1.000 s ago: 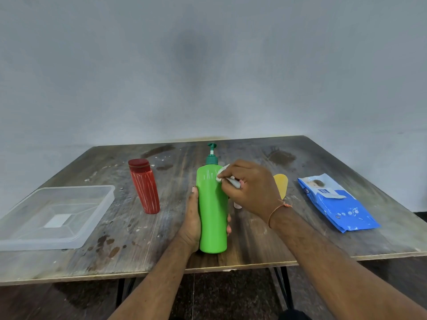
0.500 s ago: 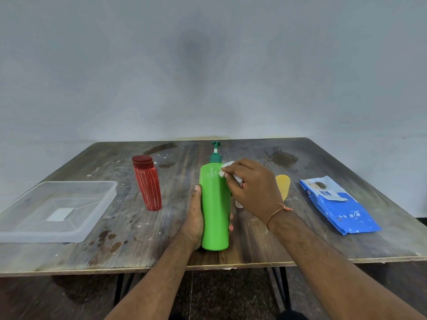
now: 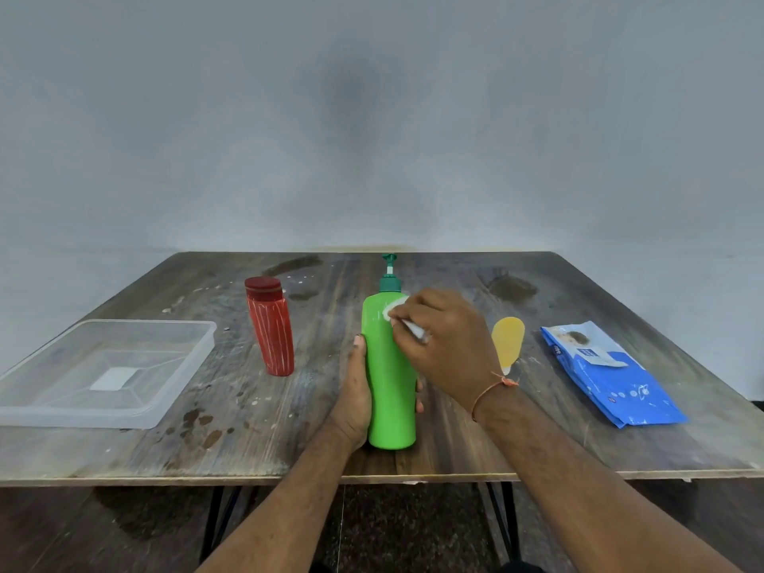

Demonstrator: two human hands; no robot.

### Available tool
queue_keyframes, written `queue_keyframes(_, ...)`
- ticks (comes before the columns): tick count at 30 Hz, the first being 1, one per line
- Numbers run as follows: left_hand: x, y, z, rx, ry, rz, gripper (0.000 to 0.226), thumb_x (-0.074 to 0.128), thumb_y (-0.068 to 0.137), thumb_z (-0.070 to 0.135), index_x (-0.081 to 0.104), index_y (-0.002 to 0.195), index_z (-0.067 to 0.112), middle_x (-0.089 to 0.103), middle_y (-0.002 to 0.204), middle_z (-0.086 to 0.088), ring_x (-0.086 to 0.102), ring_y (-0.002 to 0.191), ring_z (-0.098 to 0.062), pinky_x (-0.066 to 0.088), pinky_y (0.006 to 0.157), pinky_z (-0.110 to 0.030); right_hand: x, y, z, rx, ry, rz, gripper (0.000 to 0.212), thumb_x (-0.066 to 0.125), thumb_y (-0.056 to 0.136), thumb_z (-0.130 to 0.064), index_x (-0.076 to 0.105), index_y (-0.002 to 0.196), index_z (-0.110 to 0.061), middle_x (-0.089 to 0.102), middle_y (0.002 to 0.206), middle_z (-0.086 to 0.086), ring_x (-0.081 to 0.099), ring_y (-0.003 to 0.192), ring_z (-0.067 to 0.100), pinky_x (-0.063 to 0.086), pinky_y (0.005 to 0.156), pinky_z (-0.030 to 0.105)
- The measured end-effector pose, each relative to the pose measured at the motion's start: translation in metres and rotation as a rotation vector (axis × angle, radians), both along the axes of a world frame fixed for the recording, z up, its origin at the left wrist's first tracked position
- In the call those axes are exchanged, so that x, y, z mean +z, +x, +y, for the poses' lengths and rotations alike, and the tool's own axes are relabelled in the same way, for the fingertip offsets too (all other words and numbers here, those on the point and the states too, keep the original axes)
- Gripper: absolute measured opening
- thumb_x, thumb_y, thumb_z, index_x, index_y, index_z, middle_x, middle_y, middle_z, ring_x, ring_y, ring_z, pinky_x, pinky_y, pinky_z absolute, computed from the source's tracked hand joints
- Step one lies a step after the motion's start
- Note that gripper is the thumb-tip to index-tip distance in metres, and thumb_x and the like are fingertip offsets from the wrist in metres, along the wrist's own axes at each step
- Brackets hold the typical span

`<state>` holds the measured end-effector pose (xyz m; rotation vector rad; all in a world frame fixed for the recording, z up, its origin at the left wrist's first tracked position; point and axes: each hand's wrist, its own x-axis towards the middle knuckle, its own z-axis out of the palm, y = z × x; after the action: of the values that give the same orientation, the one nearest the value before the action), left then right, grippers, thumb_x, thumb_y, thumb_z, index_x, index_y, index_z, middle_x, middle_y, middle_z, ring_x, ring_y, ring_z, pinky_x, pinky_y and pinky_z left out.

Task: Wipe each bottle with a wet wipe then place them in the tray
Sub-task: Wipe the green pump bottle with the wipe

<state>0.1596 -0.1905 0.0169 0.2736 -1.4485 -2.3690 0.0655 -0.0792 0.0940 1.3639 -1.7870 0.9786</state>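
A tall green pump bottle (image 3: 388, 390) stands upright near the table's front edge. My left hand (image 3: 356, 394) grips its lower body from the left. My right hand (image 3: 442, 345) pinches a white wet wipe (image 3: 396, 311) and presses it against the bottle's upper shoulder, just below the dark green pump. A red bottle (image 3: 270, 326) with white stripes stands to the left. A yellow bottle (image 3: 507, 343) lies on the table, partly hidden behind my right hand. The clear plastic tray (image 3: 173, 390) sits at the far left with no bottle in it.
A blue pack of wet wipes (image 3: 607, 374) lies on the right side of the wooden table (image 3: 256, 415). Dark stains mark the tabletop. A plain grey wall stands behind the table.
My right hand has slid the wipe leftward across the green bottle's shoulder. My left hand keeps its grip on the bottle, which stays upright.
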Motion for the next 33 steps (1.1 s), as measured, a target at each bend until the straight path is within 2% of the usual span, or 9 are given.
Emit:
queue_keyframes(6, -0.001, -0.001, 0.001, -0.023, -0.049, -0.009, 0.092, 0.027, 0.092, 0.079, 0.079, 0.101, 0.003, 0.071, 0.088, -0.027, 0.069, 0.064, -0.035, 0.058, 0.062, -0.037, 0.004, -0.005, -0.001, -0.138, -0.02, -0.01, 0.009, 0.072, 0.091, -0.029, 0.08, 0.092, -0.025, 0.07, 0.091, -0.007, 0.064, 0.085, 0.021, 0.054, 0.07, 0.037)
queue_keyframes(10, -0.003, -0.002, -0.001, -0.007, -0.055, -0.008, 0.094, 0.029, 0.091, 0.081, 0.079, 0.098, 0.002, 0.07, 0.086, -0.027, 0.069, 0.064, -0.035, 0.058, 0.061, -0.036, 0.002, 0.002, -0.003, -0.086, 0.013, 0.022, 0.008, 0.074, 0.092, -0.028, 0.081, 0.096, -0.027, 0.07, 0.094, -0.01, 0.062, 0.087, 0.019, 0.05, 0.069, 0.032)
queue_keyframes(14, -0.009, -0.005, -0.004, 0.038, -0.093, -0.015, 0.087, 0.035, 0.094, 0.077, 0.077, 0.106, 0.002, 0.07, 0.096, -0.034, 0.07, 0.071, -0.038, 0.059, 0.068, -0.041, 0.002, -0.002, 0.004, -0.117, 0.032, 0.01, 0.006, 0.074, 0.087, -0.029, 0.079, 0.089, -0.026, 0.069, 0.089, -0.009, 0.062, 0.084, 0.018, 0.052, 0.066, 0.036)
queue_keyframes(18, -0.013, -0.008, -0.007, 0.062, -0.085, -0.029, 0.085, 0.04, 0.09, 0.079, 0.079, 0.107, 0.005, 0.07, 0.099, -0.034, 0.07, 0.073, -0.038, 0.059, 0.073, -0.043, 0.002, -0.002, -0.001, -0.141, 0.0, -0.008, 0.009, 0.072, 0.092, -0.029, 0.08, 0.095, -0.025, 0.07, 0.093, -0.008, 0.064, 0.084, 0.021, 0.053, 0.068, 0.036)
queue_keyframes(21, -0.014, -0.01, -0.007, 0.091, -0.09, -0.03, 0.084, 0.039, 0.09, 0.077, 0.078, 0.109, 0.005, 0.07, 0.096, -0.034, 0.07, 0.071, -0.039, 0.058, 0.068, -0.04, 0.0, 0.0, 0.003, -0.07, 0.04, 0.013, 0.008, 0.074, 0.091, -0.029, 0.081, 0.094, -0.027, 0.071, 0.091, -0.01, 0.063, 0.082, 0.018, 0.051, 0.068, 0.034)
queue_keyframes(24, -0.014, -0.01, -0.006, 0.105, -0.105, -0.018, 0.085, 0.037, 0.091, 0.076, 0.076, 0.109, 0.002, 0.07, 0.094, -0.034, 0.069, 0.069, -0.038, 0.057, 0.065, -0.039, 0.001, -0.004, 0.005, -0.113, 0.025, 0.006, 0.007, 0.074, 0.087, -0.029, 0.079, 0.088, -0.026, 0.071, 0.088, -0.009, 0.064, 0.08, 0.019, 0.052, 0.067, 0.036)
queue_keyframes(26, -0.015, -0.01, -0.006, 0.108, -0.116, -0.011, 0.088, 0.04, 0.09, 0.079, 0.075, 0.109, 0.0, 0.07, 0.095, -0.034, 0.069, 0.07, -0.038, 0.057, 0.066, -0.039, 0.002, -0.006, 0.003, -0.152, -0.019, -0.025, 0.007, 0.072, 0.089, -0.027, 0.078, 0.09, -0.024, 0.071, 0.089, -0.007, 0.065, 0.081, 0.021, 0.054, 0.068, 0.037)
queue_keyframes(29, -0.017, -0.011, -0.008, 0.11, -0.111, -0.022, 0.095, 0.044, 0.084, 0.083, 0.074, 0.11, -0.002, 0.07, 0.096, -0.033, 0.069, 0.072, -0.037, 0.057, 0.066, -0.038, 0.002, -0.003, -0.002, -0.099, -0.012, -0.019, 0.009, 0.072, 0.095, -0.027, 0.08, 0.097, -0.023, 0.072, 0.096, -0.006, 0.065, 0.085, 0.021, 0.053, 0.072, 0.035)
queue_keyframes(33, -0.017, -0.011, -0.007, 0.134, -0.14, -0.035, 0.083, 0.038, 0.09, 0.079, 0.078, 0.107, 0.008, 0.071, 0.097, -0.035, 0.07, 0.073, -0.038, 0.057, 0.066, -0.04, 0.0, 0.003, 0.003, -0.039, 0.063, 0.032, 0.008, 0.074, 0.089, -0.028, 0.081, 0.092, -0.027, 0.072, 0.092, -0.01, 0.065, 0.082, 0.018, 0.053, 0.068, 0.036)
